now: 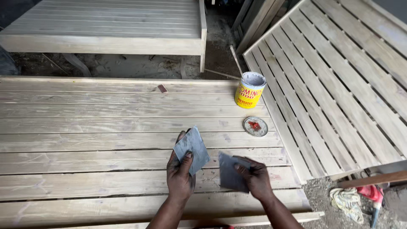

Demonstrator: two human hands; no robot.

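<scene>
My left hand (179, 174) grips a grey sheet of sandpaper (193, 149), held up with the thumb across its lower face. My right hand (255, 179) holds a second, darker grey piece of sandpaper (229, 173) lying almost flat just above the planks. Both hands hover over the near part of a slatted wooden panel (85, 140) of pale planks. The two sheets are a little apart, side by side.
A yellow open tin of filler (249, 90) stands on the panel at the far right, its round lid (255, 126) lying nearby. Another slatted frame (339, 85) leans at the right, a third panel (106, 25) lies beyond. A rag (347, 202) and red tool (372, 195) lie on the ground.
</scene>
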